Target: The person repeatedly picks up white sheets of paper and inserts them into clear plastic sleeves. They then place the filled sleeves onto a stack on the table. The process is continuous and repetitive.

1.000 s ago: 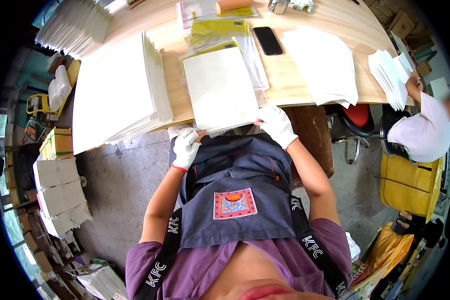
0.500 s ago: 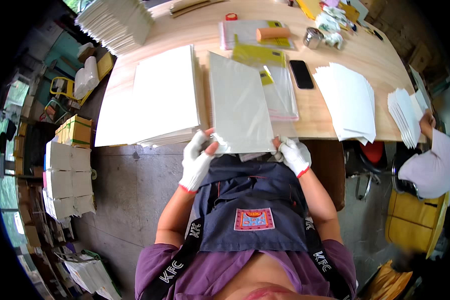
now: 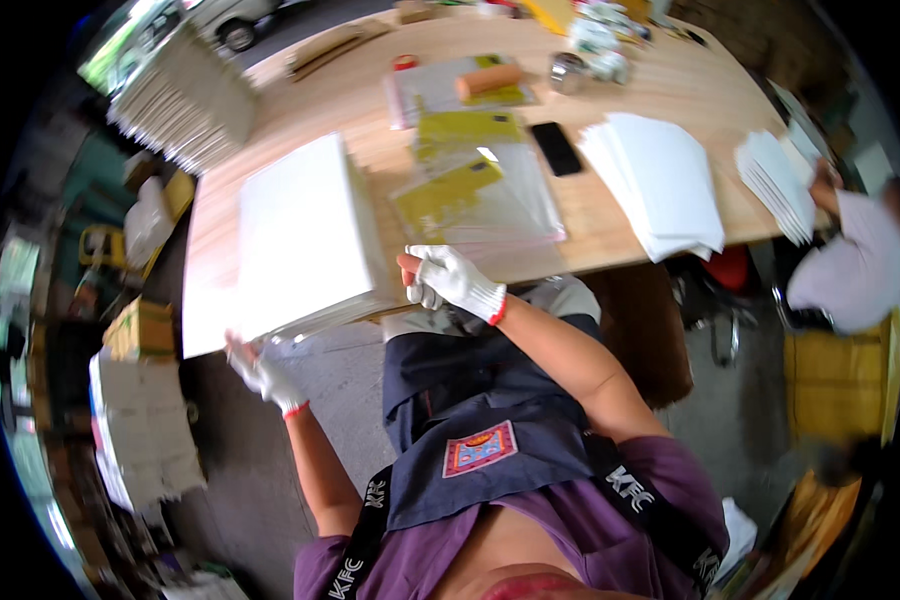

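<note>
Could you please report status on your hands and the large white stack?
Left hand by white stack, contact unclear. Right hand near table edge. Stack on table, plastic bags beside it.

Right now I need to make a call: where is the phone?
In the head view, the phone lies on the table, above and right of centre, between the plastic bags on its left and the white sheets on its right.

The gloves [image 3: 458, 279] are white with red cuffs [image 3: 498, 305], the sheet stack [image 3: 305, 240] white, the apron [image 3: 470, 410] navy.
</note>
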The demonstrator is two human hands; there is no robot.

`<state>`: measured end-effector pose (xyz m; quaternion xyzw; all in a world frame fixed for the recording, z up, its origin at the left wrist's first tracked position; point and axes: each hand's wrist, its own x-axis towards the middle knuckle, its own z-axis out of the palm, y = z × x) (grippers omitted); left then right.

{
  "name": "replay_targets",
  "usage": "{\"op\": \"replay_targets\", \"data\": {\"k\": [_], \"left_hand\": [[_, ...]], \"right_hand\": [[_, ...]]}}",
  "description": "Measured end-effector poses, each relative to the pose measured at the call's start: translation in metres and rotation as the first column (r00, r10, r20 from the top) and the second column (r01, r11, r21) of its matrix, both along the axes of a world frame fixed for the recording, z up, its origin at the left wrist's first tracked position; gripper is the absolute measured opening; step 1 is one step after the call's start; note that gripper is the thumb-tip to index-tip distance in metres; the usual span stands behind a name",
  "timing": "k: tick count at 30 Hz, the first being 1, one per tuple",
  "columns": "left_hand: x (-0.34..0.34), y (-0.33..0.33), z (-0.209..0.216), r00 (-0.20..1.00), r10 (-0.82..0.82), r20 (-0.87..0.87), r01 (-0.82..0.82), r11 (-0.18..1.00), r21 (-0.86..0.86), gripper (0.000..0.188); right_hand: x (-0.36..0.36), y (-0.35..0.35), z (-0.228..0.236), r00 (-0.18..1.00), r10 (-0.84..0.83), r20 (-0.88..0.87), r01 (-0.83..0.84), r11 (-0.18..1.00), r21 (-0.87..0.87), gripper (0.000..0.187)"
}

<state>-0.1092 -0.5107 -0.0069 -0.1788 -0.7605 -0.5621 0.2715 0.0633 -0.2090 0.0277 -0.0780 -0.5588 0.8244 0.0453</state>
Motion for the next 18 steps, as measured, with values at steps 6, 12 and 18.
{"op": "replay_targets", "data": {"k": [6,12,18], "left_hand": [[0.13,0.053,-0.068,0.915,-0.361,-0.178,0.34,0.93,-0.137,0.061],[0.154,0.161,-0.06,0.811,-0.577,0.097,0.457,0.521,-0.721,0.059],[0.096,0.278,-0.059,0.756,-0.651,-0.058,0.286,0.41,-0.866,0.051]], "right_hand": [[0.172,0.104,-0.04,0.585,-0.794,0.167,0.765,0.608,0.21,0.014],[0.268,0.204,-0.04,0.424,-0.779,0.461,0.817,0.549,0.178,0.022],[0.266,0.237,-0.061,0.436,-0.741,0.511,0.897,0.4,-0.187,0.014]]}}
